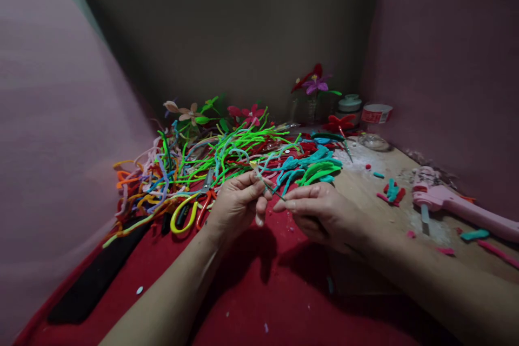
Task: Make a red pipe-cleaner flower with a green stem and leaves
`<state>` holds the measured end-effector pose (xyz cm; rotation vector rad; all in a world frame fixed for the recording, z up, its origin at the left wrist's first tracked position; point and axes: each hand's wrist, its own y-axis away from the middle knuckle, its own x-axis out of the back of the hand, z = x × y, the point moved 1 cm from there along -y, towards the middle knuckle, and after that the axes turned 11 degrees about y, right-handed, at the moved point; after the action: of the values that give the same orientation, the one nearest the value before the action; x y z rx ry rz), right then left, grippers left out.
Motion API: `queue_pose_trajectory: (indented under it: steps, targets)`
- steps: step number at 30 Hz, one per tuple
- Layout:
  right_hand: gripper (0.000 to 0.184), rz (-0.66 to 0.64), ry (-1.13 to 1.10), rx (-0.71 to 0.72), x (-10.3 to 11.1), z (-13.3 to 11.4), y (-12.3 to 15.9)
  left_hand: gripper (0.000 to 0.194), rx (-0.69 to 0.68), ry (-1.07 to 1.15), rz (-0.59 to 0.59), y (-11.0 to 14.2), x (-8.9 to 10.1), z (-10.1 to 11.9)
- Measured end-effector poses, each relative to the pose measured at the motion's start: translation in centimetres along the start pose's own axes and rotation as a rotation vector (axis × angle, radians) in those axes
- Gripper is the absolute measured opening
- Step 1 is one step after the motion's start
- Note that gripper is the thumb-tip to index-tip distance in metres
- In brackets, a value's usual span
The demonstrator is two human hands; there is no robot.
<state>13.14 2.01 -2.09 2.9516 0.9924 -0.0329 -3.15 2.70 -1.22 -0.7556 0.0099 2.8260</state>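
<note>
My left hand [245, 199] is closed in a pinch around a thin dark stem [274, 191]. At the stem's upper end, just above my left fingertips, shows a small yellow tip [253, 164] with something pale below it. My right hand [320, 211] pinches the stem's lower end between thumb and forefinger. Both hands are held above the red cloth [259, 303]. Close behind them lies a pile of bright green pipe cleaners [239, 143], with teal pipe-cleaner pieces [300, 165] and looped green leaves [320, 172] to the right.
Scissors with yellow and red handles [184, 219] lie left of my hands, near a black flat strip [101, 270]. On the wooden board at right rests a pink glue gun [450, 200] among scraps. Pipe-cleaner flowers [316, 85], a jar [349, 105] and a tape roll [377, 113] stand behind.
</note>
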Motion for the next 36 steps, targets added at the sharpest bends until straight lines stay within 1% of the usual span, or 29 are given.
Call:
queue_pose_trajectory:
  steps: [3,5,7,9,11,13,16,18,24,31,33,34,36]
  targets:
    - [0.022,0.187,0.477,0.259,-0.1,-0.3,0.5,0.014,0.028,0.033,0.014,0.0,-0.1,-0.1]
    - [0.023,0.283,0.793,0.408,-0.3,-0.3,1.0,0.014,0.036,0.047,0.016,0.1,-0.1,-0.2]
    - [0.020,0.328,1.014,0.484,-0.5,-0.1,1.3,0.013,0.043,0.048,0.010,0.1,-0.2,-0.2]
    - [0.019,0.348,1.105,0.505,-0.6,0.2,1.5,0.013,0.046,0.047,-0.001,0.1,-0.2,-0.2]
    - [0.020,0.361,1.085,0.492,-0.6,0.2,1.5,0.013,0.042,0.046,-0.008,0.1,-0.3,-0.2]
    - [0.023,0.359,0.997,0.469,-0.7,0.1,1.4,0.013,0.040,0.044,-0.013,0.2,-0.4,-0.2]
    - [0.027,0.316,0.847,0.425,-0.8,-0.4,1.4,0.013,0.047,0.043,-0.014,0.3,-0.7,-0.3]
    - [0.027,0.301,0.788,0.400,-0.8,-0.6,1.4,0.013,0.043,0.036,-0.008,0.4,-0.8,-0.3]
    - [0.027,0.313,0.737,0.383,-0.6,-0.6,1.4,0.010,0.008,0.001,0.012,0.3,-0.7,-0.1]
    - [0.028,0.305,0.651,0.342,-0.5,-0.9,1.1,0.012,-0.042,-0.080,0.002,0.2,-0.4,-0.1]
    - [0.026,0.269,0.545,0.317,-0.5,-0.9,1.0,0.011,-0.058,-0.127,-0.009,0.2,-0.4,-0.1]
    - [0.025,0.232,0.455,0.276,-0.4,-0.9,0.9,0.011,-0.068,-0.156,-0.015,0.3,-0.3,-0.1]
    - [0.020,0.121,0.213,0.133,-0.2,-0.7,0.6,0.012,-0.090,-0.219,-0.018,0.4,-0.3,0.0]
